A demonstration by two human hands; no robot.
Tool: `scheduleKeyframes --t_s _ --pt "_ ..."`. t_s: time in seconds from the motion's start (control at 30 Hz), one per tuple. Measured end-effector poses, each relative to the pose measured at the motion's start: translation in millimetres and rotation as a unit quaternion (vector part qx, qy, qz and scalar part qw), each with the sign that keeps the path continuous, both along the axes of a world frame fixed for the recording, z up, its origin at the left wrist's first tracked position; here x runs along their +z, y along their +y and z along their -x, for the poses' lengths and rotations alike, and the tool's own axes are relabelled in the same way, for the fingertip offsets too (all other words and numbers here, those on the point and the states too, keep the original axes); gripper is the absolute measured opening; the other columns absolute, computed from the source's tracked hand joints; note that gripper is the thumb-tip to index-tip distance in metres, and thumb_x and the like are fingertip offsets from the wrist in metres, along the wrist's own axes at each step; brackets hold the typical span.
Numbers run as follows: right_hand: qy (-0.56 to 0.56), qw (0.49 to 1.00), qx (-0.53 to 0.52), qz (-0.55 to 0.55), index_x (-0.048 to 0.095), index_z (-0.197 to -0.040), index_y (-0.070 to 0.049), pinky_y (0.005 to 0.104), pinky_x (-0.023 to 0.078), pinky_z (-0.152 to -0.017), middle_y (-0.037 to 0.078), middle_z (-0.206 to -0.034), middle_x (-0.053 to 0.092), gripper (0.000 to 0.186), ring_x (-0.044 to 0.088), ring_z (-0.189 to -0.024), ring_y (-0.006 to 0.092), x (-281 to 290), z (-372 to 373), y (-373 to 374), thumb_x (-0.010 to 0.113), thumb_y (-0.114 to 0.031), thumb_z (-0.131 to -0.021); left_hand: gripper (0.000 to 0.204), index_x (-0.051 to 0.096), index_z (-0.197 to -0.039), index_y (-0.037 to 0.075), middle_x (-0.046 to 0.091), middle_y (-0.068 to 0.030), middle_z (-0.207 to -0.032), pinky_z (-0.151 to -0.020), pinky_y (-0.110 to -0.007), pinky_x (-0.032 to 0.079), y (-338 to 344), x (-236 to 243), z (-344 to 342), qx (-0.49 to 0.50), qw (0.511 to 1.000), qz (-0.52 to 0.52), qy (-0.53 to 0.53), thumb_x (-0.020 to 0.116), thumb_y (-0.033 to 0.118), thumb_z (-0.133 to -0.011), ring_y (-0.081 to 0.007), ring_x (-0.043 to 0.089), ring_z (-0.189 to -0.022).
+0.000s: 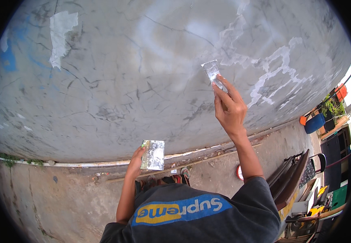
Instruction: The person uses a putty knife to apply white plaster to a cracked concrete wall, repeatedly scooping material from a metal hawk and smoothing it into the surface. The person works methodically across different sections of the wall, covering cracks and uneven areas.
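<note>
My right hand (231, 108) is raised and pinches a small flat putty scraper (211, 69) smeared with white paste. Its blade is at the grey cracked wall (114, 93); whether it touches cannot be told. Pale filler patches (280, 56) run along the cracks to the right of the scraper, and another white patch (62, 34) marks the upper left. Lower down, my left hand (134, 164) grips the left edge of a rectangular plate (154, 155) coated with white and silvery paste. The fingers under the plate are hidden.
A pale pipe (90, 165) runs along the foot of the wall, with a long thin stick (208, 162) on the concrete floor (78, 198). To the right stand a dark wooden bench (291, 178), a blue barrel (314, 123) and green plants (332, 107).
</note>
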State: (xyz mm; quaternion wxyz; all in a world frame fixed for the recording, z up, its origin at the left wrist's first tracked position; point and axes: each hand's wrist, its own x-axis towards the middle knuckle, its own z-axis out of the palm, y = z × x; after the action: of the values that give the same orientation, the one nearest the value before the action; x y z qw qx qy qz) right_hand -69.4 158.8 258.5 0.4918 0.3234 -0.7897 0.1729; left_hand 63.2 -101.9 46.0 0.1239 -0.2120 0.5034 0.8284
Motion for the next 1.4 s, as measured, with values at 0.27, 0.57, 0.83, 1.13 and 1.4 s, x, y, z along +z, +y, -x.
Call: scheduleKeyframes --t_s 0.27,0.57,0.83,1.13,1.4 --pt "-0.081 0.986 -0.029 0.14 0.073 -0.115 -0.011 0.0276 0.052 -0.064 0.007 -0.126 0.065 0.043 0.064 -0.074 0.0154 -63 0 -47 0.069 0.007 -0.076 0.062 0.035 -0.146 -0.006 0.054 -0.0138 -0.137 -0.103 -0.034 0.044 -9 -40 7 0.002 1.0 0.012 0.008 0.052 0.034 -0.101 -0.0204 0.054 -0.124" --pt "-0.384 0.915 0.085 0.093 0.073 -0.114 -0.009 0.0266 0.051 -0.061 0.009 -0.118 0.066 0.038 0.064 -0.073 0.0141 -80 -86 -20 0.073 0.003 -0.078 0.051 0.044 -0.138 -0.006 0.06 -0.0146 -0.127 -0.094 -0.035 0.052 -5 -43 12 0.052 0.998 -0.029 0.02 0.048 0.032 -0.104 -0.0195 0.062 -0.112" --pt "-0.438 0.868 0.231 0.033 0.074 -0.113 -0.008 0.0258 0.049 -0.056 0.012 -0.112 0.066 0.039 0.062 -0.067 0.012 -97 -115 -21 0.073 0.006 -0.077 0.035 0.056 -0.124 -0.002 0.067 -0.01 -0.107 -0.076 -0.033 0.059 4 37 9 -0.045 0.969 -0.237 0.053 0.053 0.025 -0.101 -0.0168 0.069 -0.09" --pt "-0.374 0.902 0.214 -0.007 0.075 -0.113 -0.01 0.027 0.049 -0.057 0.011 -0.106 0.064 0.044 0.061 -0.067 0.0141 -105 -133 -16 0.073 0.01 -0.073 0.033 0.06 -0.119 -0.003 0.068 -0.0109 -0.106 -0.078 -0.031 0.058 8 58 5 -0.034 0.966 -0.254 0.038 0.057 0.024 -0.1 -0.0164 0.069 -0.091" --pt "-0.408 0.889 0.194 -0.068 0.072 -0.116 -0.011 0.0306 0.055 -0.062 0.011 -0.108 0.067 0.039 0.067 -0.075 0.0193 -100 -148 45 0.072 0.003 -0.079 0.033 0.059 -0.12 -0.003 0.069 -0.0091 -0.101 -0.07 -0.027 0.058 19 72 0 -0.048 0.96 -0.262 0.087 0.056 0.023 -0.1 -0.0131 0.07 -0.084"
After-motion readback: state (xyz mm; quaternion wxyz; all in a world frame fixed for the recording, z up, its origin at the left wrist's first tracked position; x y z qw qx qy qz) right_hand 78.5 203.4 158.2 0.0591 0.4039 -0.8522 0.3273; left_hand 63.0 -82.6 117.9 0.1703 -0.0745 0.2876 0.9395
